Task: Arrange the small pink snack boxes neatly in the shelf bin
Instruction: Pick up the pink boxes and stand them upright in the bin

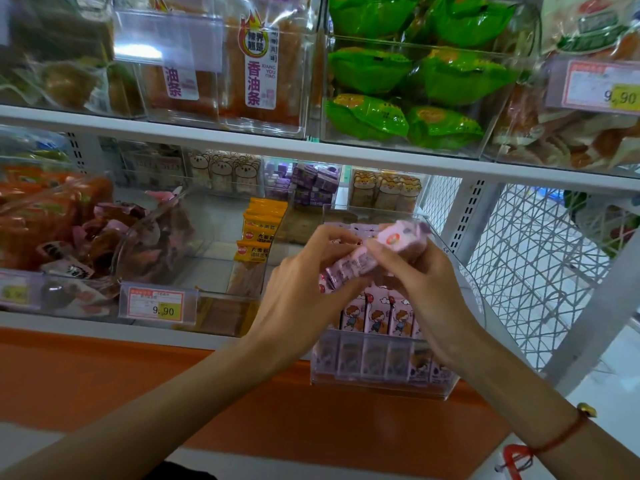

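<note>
Pink cardboard snack boxes [349, 266] are held in both hands above the clear plastic shelf bin [381, 379].

A tilted row of them is gripped by the curled fingers of the left hand [304, 282]; a pale pink wrapped box [398, 237] is pinched by the right hand [426, 289]; more boxes are stood upright in the bin; a red cord bracelet [561, 434] is worn on the right wrist.

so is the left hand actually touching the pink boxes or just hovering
Touching. The head view shows the left hand with fingers curled round a bunch of pink boxes, held above the clear bin; no gap shows between them.
</note>
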`<state>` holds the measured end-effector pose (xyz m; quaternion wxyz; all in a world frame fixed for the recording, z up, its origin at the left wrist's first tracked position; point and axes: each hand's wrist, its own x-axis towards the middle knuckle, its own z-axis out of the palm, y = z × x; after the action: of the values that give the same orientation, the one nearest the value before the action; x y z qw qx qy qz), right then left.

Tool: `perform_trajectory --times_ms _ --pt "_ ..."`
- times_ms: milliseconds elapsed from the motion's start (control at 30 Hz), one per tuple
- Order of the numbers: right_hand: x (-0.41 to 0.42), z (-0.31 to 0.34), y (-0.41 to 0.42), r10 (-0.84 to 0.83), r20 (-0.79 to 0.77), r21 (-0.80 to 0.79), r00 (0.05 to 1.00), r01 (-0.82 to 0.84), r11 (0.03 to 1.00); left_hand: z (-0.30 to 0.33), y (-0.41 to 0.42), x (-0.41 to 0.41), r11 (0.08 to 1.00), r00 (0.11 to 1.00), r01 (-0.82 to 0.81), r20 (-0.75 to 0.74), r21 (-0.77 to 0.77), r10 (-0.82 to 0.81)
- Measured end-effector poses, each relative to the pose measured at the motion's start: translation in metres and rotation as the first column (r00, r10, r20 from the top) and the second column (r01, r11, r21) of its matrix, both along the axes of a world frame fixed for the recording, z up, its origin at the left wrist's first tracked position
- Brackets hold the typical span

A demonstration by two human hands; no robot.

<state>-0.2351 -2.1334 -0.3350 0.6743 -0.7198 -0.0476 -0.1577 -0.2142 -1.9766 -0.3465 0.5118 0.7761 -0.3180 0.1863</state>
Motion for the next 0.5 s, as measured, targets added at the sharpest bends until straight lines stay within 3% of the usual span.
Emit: perform_trajectory --times_ms 100,233,367,500 --pt "-0.0005 0.0037 -0.0019 0.056 -0.011 -0.010 0.998 -0.056 0.998 0.0025 -0.0015 -0.0010 0.991 0.981 0.075 -0.168 -0.110 -0.093" --pt "0.0005 0.0034 -0.0050 -0.020 -0.059 0.016 0.998 0.021 1.000 0.0061 -0.0053 -0.0025 0.958 0.888 0.185 -0.381 -0.221 -0.259" --pt "0.0022 0.0001 -0.0081 -0.098 -0.102 0.005 0.990 0.099 0.995 0.0068 -0.0072 -0.0038 0.935 0.853 0.257 -0.398 -0.244 -0.338" --pt "0.0012 -0.0008 -0.0074 -0.092 -0.034 -0.036 0.995 0.091 0.995 0.0051 -0.0060 0.0000 0.944 0.850 0.240 -0.420 -0.224 -0.316"
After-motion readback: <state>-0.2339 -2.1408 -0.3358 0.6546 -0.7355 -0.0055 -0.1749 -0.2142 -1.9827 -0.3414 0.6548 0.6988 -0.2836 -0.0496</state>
